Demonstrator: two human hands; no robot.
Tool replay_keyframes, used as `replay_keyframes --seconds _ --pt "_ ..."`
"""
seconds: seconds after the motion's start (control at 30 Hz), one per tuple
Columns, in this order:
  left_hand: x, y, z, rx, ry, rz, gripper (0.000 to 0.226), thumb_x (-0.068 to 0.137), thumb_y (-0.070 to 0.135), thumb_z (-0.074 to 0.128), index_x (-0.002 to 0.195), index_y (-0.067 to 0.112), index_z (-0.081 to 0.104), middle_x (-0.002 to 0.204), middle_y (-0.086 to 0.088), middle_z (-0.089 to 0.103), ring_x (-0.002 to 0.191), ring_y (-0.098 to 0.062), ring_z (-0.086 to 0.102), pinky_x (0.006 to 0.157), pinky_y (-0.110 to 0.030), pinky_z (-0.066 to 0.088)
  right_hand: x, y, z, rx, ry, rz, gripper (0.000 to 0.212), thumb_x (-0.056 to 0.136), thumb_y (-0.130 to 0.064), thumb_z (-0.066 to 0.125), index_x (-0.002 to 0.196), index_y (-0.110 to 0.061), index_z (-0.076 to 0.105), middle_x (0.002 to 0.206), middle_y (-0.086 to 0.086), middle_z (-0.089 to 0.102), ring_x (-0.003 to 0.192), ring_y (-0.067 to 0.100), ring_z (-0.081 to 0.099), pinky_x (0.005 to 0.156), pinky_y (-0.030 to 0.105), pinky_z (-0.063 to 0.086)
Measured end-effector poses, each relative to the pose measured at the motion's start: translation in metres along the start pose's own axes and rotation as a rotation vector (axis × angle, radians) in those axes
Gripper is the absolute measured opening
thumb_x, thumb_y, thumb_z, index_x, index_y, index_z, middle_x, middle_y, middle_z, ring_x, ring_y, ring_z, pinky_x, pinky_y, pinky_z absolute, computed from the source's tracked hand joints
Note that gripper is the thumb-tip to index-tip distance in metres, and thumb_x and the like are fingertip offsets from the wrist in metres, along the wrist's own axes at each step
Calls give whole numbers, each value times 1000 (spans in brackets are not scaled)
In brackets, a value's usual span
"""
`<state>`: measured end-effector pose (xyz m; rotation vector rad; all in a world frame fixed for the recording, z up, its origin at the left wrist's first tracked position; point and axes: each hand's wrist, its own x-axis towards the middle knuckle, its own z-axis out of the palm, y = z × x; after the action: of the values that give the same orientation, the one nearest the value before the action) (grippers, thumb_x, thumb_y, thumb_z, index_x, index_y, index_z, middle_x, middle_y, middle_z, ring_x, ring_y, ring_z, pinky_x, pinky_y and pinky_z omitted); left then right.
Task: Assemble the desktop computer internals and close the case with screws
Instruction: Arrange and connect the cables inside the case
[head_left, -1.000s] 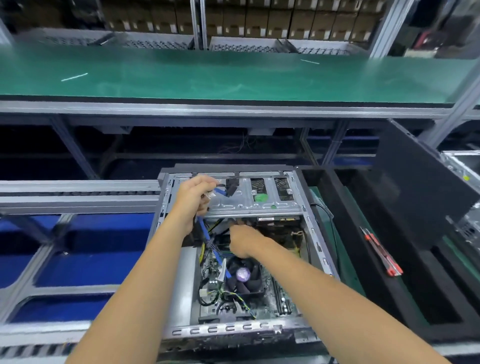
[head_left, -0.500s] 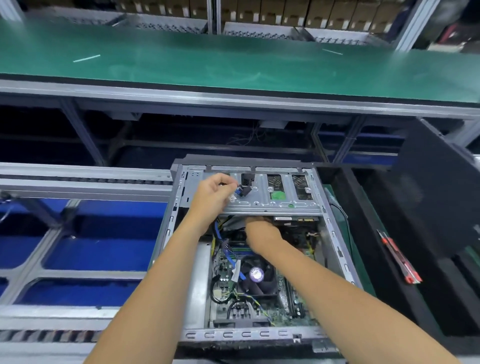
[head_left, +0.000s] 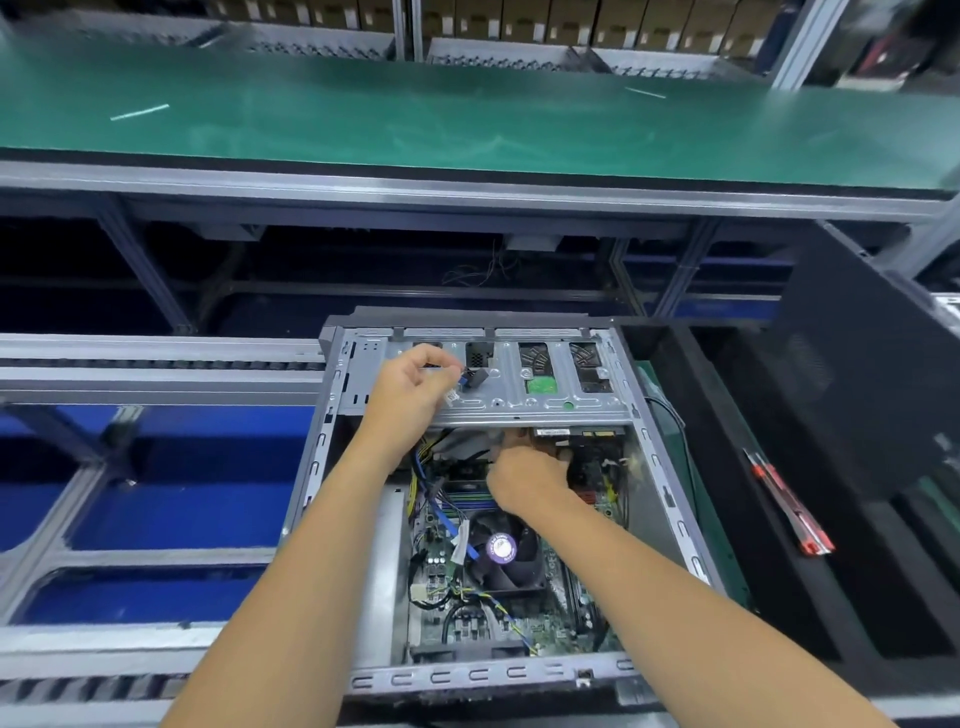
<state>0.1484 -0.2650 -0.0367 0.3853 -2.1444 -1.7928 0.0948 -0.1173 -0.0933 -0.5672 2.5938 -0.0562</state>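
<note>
The left grip pinched a plug above the bay; the right grip reached beneath, closure unclear.

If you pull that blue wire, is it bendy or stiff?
Probably bendy: the blue cable curves from the motherboard up to the left hand, which pinches its end. It looks thin, so likely light. Its plug may be delicate, so tug gently.

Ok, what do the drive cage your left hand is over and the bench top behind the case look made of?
Drive cage: looks like bare stamped sheet steel, dull silver-grey, with punched slots and pressed ribs. Bench top: probably a green rubber or vinyl mat, slightly glossy with soft reflections, edged by a grey metal rail; exact material unclear.
</note>
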Motion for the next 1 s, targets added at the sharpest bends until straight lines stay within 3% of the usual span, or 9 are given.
replay_keyframes --seconds 0.07,0.17,0.27,0.43,0.53,0.7,0.8,0.9,1.0 --pt "1 -1 0 -2 -2 -4 9 89 28 60 85 33 67 56 1 42 46 -11 32 42 -18 30 5 9 1 -40 -50 31 44 101 -18 36 143 -8 41 137 19 54 125 38 50 111 55 26" --pt "1 -2 0 8 -5 -6 10 89 28 60 84 34 66 52 7 42 44 -9 32 41 -17 30 12 19 -1 -68 -2 27 46 102 -17 38 148 -9 36 133 19 56 118 33 56 93 41 45" --pt "1 -2 0 16 -7 1 9 88 30 60 84 34 66 51 6 40 43 -9 30 40 -17 29 14 17 -1 -124 26 19 57 101 -13 41 154 -6 19 131 19 56 116 33 57 82 38 47" --pt "2 -1 1 15 -15 7 6 84 35 60 83 34 66 58 -4 41 47 -13 31 41 -18 29 18 20 -3 -208 1 3 57 103 -15 39 156 -9 16 146 21 45 126 35 50 94 39 46" --pt "2 -1 2 15 -12 6 7 84 33 60 82 34 66 55 0 41 45 -11 30 41 -18 28 20 22 -3 -247 -2 29 57 104 -14 38 156 -11 17 150 18 42 132 36 46 102 42 43" --pt "1 0 2 -6 -7 -11 9 85 28 60 81 32 66 53 5 43 46 -11 30 41 -18 28 15 19 5 -270 144 -1 62 96 -7 50 152 -5 25 123 17 63 111 33 61 80 36 47" --pt "0 1 2 -15 -6 -8 10 87 25 60 81 31 66 57 3 45 50 -15 31 43 -20 28 12 12 8 -185 147 -55 44 98 -10 47 140 -1 43 119 17 64 105 34 63 72 35 40" --pt "-1 3 2 -5 -3 -5 13 89 22 60 82 31 66 60 -3 43 53 -16 32 45 -21 28 16 4 -3 -50 -1 -95 32 102 -11 36 124 1 57 125 22 59 114 38 58 80 39 40" --pt "-2 5 3 10 -5 -4 12 90 23 60 83 30 66 58 -3 41 50 -14 32 45 -21 29 24 -5 -8 47 -98 -36 36 104 -15 34 131 -2 54 135 22 54 126 38 51 98 43 41"
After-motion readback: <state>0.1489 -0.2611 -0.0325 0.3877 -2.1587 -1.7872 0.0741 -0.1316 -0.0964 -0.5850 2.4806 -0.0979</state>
